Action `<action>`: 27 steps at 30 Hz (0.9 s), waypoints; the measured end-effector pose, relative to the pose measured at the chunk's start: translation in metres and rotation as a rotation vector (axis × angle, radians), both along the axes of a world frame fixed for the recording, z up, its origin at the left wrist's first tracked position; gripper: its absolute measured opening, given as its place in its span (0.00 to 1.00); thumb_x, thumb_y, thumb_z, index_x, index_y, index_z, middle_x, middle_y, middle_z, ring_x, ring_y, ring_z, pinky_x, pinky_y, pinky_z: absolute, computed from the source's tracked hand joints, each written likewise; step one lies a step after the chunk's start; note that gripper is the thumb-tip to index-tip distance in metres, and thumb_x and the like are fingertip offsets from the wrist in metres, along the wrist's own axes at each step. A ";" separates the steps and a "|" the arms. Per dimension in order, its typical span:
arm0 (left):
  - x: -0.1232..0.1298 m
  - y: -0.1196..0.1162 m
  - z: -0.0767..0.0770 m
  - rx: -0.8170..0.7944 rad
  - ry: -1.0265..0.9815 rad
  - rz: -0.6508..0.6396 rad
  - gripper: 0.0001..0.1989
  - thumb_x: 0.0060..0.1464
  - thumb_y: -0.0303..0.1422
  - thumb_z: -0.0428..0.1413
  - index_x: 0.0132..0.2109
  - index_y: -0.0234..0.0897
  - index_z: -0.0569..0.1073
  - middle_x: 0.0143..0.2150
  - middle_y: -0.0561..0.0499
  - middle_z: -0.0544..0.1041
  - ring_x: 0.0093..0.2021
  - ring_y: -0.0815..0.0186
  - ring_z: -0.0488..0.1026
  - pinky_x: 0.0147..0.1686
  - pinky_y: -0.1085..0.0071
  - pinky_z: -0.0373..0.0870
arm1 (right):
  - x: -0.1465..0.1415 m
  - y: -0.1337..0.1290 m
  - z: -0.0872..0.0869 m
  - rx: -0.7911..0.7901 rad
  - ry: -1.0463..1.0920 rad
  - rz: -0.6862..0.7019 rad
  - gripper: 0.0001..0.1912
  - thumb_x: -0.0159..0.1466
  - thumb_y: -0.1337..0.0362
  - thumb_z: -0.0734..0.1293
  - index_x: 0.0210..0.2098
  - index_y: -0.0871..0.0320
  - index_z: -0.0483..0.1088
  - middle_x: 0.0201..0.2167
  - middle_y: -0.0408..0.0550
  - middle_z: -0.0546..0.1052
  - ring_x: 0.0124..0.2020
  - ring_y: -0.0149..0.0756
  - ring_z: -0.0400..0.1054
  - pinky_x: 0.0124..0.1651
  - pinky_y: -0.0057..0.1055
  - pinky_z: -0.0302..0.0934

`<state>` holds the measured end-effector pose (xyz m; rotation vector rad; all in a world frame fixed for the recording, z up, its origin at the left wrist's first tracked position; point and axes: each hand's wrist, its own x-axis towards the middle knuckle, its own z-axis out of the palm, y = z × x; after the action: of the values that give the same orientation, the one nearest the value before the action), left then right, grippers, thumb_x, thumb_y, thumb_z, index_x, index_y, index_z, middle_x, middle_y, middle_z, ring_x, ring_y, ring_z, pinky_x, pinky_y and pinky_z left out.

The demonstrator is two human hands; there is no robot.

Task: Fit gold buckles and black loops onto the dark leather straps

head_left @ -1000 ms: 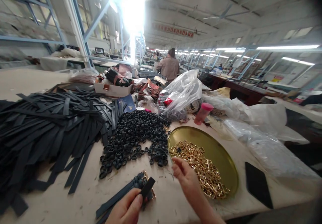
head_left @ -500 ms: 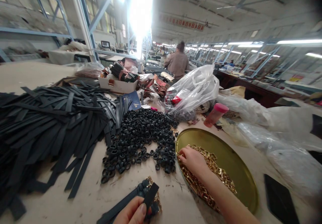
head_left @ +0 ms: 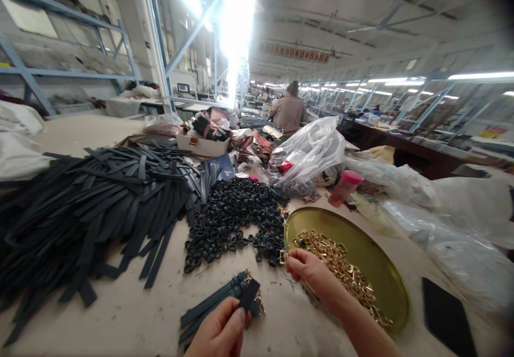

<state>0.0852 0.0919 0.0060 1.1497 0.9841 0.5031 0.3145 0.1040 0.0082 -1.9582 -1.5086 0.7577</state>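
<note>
My left hand pinches a black strap between thumb and fingers, its free end pointing up. Below and beside it lies a bundle of black straps with gold buckles. Between the closed fingertips of my right hand sits a small gold buckle, held at the left edge of the round gold tray. Many more gold buckles are heaped in that tray. Just beyond my hands spreads a pile of small black loops.
A large heap of black straps covers the left of the table. A pink-lidded jar and a clear plastic bag stand behind the tray. At right lies a flat black object. Farther back, a person faces away.
My right hand has come up out of the buckle heap to the tray's edge with a buckle in its fingers. My left hand keeps its strap. The view has shifted slightly.
</note>
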 end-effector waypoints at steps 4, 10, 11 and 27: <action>0.009 -0.001 0.007 0.071 -0.001 -0.014 0.22 0.48 0.51 0.49 0.37 0.35 0.64 0.16 0.62 0.59 0.12 0.77 0.50 0.13 0.79 0.46 | -0.051 -0.043 0.005 -0.107 0.758 0.004 0.08 0.56 0.61 0.61 0.26 0.59 0.63 0.22 0.41 0.70 0.19 0.24 0.59 0.27 0.24 0.55; 0.008 -0.007 0.011 0.252 0.153 -0.099 0.13 0.51 0.41 0.49 0.31 0.35 0.64 0.19 0.59 0.61 0.18 0.74 0.57 0.18 0.78 0.54 | -0.078 -0.066 -0.006 -0.105 0.752 0.092 0.08 0.52 0.60 0.64 0.24 0.58 0.64 0.18 0.37 0.65 0.18 0.25 0.55 0.24 0.25 0.49; 0.006 -0.008 0.012 0.312 0.203 -0.110 0.11 0.50 0.39 0.49 0.30 0.35 0.65 0.20 0.58 0.63 0.21 0.73 0.59 0.21 0.77 0.56 | -0.078 -0.068 -0.008 -0.073 0.704 0.096 0.08 0.53 0.60 0.64 0.24 0.58 0.64 0.18 0.38 0.64 0.19 0.26 0.55 0.24 0.25 0.49; 0.005 -0.011 0.015 0.458 0.377 -0.180 0.06 0.50 0.31 0.47 0.30 0.36 0.67 0.25 0.55 0.70 0.28 0.68 0.66 0.29 0.76 0.58 | -0.093 -0.075 -0.028 -0.041 1.294 -0.035 0.21 0.48 0.58 0.72 0.39 0.58 0.68 0.19 0.37 0.68 0.19 0.23 0.59 0.23 0.21 0.53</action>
<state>0.0902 0.0810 0.0213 1.7744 1.1035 0.3812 0.2212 0.0287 -0.0196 -1.0081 -0.6277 1.5867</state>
